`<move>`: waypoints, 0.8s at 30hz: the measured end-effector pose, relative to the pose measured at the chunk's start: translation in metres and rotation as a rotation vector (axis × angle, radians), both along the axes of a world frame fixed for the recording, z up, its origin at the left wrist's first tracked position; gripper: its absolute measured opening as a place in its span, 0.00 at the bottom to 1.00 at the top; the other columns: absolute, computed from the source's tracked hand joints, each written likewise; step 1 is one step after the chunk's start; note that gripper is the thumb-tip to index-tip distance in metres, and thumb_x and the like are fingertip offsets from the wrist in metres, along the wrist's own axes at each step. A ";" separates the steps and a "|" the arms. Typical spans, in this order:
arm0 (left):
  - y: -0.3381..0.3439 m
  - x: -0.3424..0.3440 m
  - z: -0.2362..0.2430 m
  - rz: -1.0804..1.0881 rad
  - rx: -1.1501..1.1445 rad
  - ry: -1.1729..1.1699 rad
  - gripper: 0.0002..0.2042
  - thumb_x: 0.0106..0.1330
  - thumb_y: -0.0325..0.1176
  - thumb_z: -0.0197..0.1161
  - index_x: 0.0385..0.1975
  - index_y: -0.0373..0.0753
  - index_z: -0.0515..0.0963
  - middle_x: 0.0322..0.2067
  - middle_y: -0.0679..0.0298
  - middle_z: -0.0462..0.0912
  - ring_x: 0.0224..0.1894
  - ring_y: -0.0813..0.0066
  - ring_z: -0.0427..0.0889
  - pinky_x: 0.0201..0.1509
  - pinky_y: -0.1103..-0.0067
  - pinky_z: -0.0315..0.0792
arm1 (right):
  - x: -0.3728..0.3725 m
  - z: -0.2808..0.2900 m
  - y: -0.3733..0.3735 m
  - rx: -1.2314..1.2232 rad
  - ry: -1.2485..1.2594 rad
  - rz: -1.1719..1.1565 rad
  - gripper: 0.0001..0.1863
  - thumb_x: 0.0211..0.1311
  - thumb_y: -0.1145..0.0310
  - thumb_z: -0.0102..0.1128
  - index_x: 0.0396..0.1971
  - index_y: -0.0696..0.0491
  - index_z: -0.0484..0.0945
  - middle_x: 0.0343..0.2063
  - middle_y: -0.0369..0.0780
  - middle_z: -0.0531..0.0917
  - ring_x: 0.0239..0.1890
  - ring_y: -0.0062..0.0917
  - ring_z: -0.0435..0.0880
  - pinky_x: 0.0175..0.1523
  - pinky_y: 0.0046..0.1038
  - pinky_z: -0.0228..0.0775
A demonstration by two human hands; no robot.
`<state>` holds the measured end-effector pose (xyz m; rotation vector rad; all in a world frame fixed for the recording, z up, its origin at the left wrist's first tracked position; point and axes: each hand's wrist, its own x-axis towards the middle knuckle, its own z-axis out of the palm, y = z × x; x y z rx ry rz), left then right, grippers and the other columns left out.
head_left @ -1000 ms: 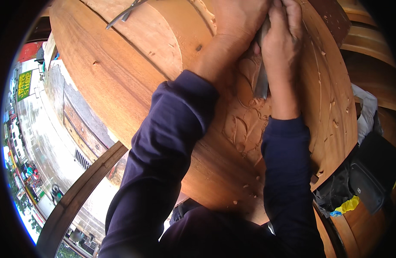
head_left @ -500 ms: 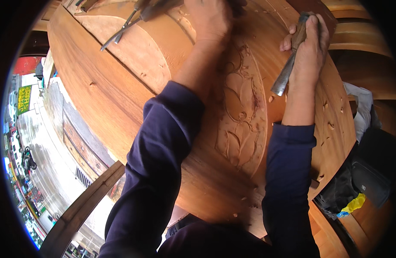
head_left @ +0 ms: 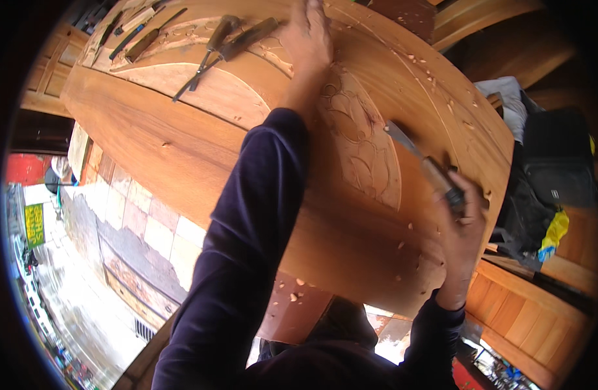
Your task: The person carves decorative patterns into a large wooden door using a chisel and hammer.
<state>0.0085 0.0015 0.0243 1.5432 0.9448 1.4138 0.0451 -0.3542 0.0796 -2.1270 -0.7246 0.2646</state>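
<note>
On a carved wooden panel (head_left: 136,120), my left hand (head_left: 309,40) lies near the far edge, fingers extended, tips partly cut off by the frame. My right hand (head_left: 460,209) grips a wide flat chisel (head_left: 431,170) by its handle near the lower right; its blade points up-left toward a carved leaf relief (head_left: 357,149). Left of my left hand, two crossed tools (head_left: 224,49) with dark handles and thin steel shafts rest on the panel. More carving tools (head_left: 143,43) lie at the upper left. Small wood chips are scattered over the panel.
At right are a black bag (head_left: 552,162), pale cloth (head_left: 504,97) and yellow plastic (head_left: 552,237). Stacked wooden panels (head_left: 526,299) stand around. At left lie tiled paving (head_left: 143,208) and a bright street with a green-and-yellow sign (head_left: 34,224).
My hands moved apart; my right hand came down toward me with the chisel, which now points the opposite way, up-left. The view has shifted, showing more tools at the upper left.
</note>
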 end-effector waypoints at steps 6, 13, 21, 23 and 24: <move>-0.030 -0.098 -0.017 -0.339 0.479 0.382 0.11 0.76 0.39 0.59 0.49 0.42 0.80 0.44 0.53 0.86 0.45 0.48 0.85 0.49 0.66 0.79 | -0.083 -0.041 -0.067 -0.159 -0.036 -0.094 0.14 0.66 0.68 0.69 0.48 0.55 0.80 0.27 0.35 0.80 0.28 0.17 0.78 0.34 0.25 0.71; -0.064 -0.241 -0.027 -0.449 0.674 1.015 0.27 0.78 0.50 0.52 0.75 0.53 0.65 0.77 0.56 0.59 0.79 0.47 0.53 0.80 0.53 0.46 | -0.165 -0.057 -0.102 0.735 0.730 -0.490 0.15 0.72 0.60 0.62 0.52 0.49 0.76 0.32 0.34 0.82 0.29 0.17 0.77 0.31 0.20 0.66; -0.065 -0.252 -0.028 -0.409 0.591 1.080 0.30 0.79 0.54 0.48 0.77 0.51 0.61 0.78 0.57 0.56 0.80 0.51 0.52 0.81 0.55 0.43 | -0.204 -0.046 -0.115 1.014 0.893 -0.228 0.26 0.62 0.61 0.72 0.57 0.50 0.70 0.41 0.39 0.81 0.39 0.25 0.79 0.46 0.29 0.71; -0.065 -0.252 -0.029 -0.429 0.575 1.069 0.30 0.79 0.54 0.48 0.76 0.49 0.62 0.78 0.56 0.57 0.80 0.51 0.52 0.81 0.56 0.43 | -0.213 -0.047 -0.117 0.985 0.880 -0.168 0.27 0.61 0.62 0.73 0.56 0.50 0.70 0.40 0.40 0.81 0.40 0.26 0.79 0.46 0.29 0.71; -0.064 -0.250 -0.027 -0.436 0.570 1.062 0.30 0.79 0.54 0.48 0.76 0.49 0.63 0.77 0.55 0.57 0.80 0.51 0.52 0.81 0.56 0.43 | -0.217 -0.048 -0.117 0.973 0.871 -0.136 0.27 0.60 0.63 0.73 0.56 0.51 0.70 0.40 0.40 0.81 0.40 0.26 0.79 0.46 0.29 0.71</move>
